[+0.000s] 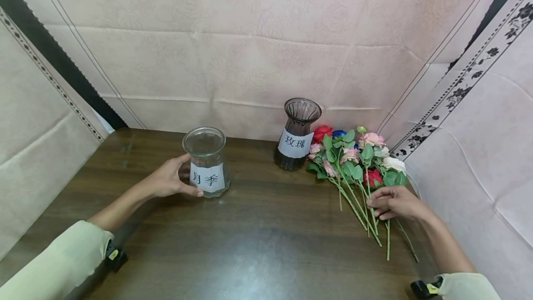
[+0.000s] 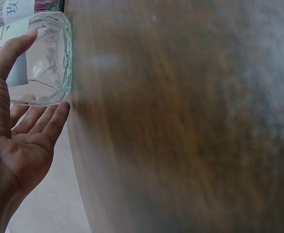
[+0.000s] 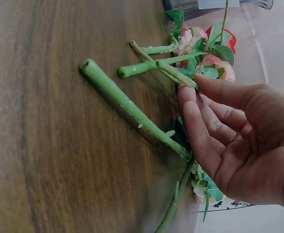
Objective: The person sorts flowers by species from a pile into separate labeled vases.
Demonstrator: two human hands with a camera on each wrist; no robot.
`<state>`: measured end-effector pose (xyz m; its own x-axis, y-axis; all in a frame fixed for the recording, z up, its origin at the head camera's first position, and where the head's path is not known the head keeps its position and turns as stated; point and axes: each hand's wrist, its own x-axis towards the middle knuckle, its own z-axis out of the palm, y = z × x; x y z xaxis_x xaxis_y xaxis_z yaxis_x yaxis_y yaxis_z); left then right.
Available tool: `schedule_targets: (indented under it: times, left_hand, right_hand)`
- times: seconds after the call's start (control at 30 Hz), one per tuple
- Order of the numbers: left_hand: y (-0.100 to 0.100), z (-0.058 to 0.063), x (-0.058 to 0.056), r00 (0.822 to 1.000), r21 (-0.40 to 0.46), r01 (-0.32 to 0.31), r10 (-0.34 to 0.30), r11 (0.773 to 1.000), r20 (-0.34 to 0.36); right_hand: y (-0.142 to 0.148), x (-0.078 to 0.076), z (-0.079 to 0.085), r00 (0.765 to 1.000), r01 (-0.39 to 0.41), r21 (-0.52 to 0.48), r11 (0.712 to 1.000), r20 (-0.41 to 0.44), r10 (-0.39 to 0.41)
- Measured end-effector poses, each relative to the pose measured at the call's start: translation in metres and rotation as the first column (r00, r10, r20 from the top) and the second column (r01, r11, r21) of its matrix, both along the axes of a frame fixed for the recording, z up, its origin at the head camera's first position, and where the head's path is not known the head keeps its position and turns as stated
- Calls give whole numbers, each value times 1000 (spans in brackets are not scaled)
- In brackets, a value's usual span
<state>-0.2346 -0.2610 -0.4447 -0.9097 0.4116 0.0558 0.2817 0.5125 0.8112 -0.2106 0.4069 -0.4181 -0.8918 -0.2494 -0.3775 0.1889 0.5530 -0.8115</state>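
On the left of the table stands a clear glass vase (image 1: 207,180) with a white label of Chinese characters. My left hand (image 1: 171,178) holds its side, thumb across the front near the label and fingers behind, as the left wrist view shows. At the right lies a pile of artificial flowers (image 1: 351,154), red, pink, white and blue, their green stems toward me. My right hand (image 1: 397,202) is over the stems. In the right wrist view its thumb and forefinger pinch one green flower stem (image 3: 181,76); which bloom it bears cannot be told.
A dark glass vase (image 1: 296,138) with a flared rim and a white label stands at the back, left of the flowers. The brown wooden table (image 1: 250,244) meets a pale cloth backdrop (image 1: 250,68) behind and cloth at both sides.
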Motion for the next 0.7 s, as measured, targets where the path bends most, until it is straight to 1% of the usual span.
schedule_targets:
  times: [0.07,0.17,0.3,0.37,0.47,0.6,0.7]
  left_hand:
    - [0,0,1,1000,-2,-2,2,1000,2]
    - [0,1,1,1000,-3,-5,5,1000,4]
    - [0,1,1,1000,3,-1,1,1000,2]
    - [0,1,1,1000,9,1,-2,1000,4]
    - [0,1,1,1000,11,5,-5,1000,3]
    - [0,1,2,1000,9,4,-4,1000,3]
    - [0,1,1,1000,5,1,-1,1000,2]
  right_hand:
    - [0,0,-1,1000,-14,-14,1000,-3,14]
    - [-1,0,-2,1000,-8,-40,999,4,8]
    - [-4,2,-2,999,-1,-129,992,32,5]
    - [-6,3,-3,999,5,-184,983,49,4]
    - [-9,5,-3,998,15,-242,970,66,1]
    - [-13,7,-2,996,36,-281,959,84,-13]
    - [-16,8,0,995,45,-293,955,95,-18]
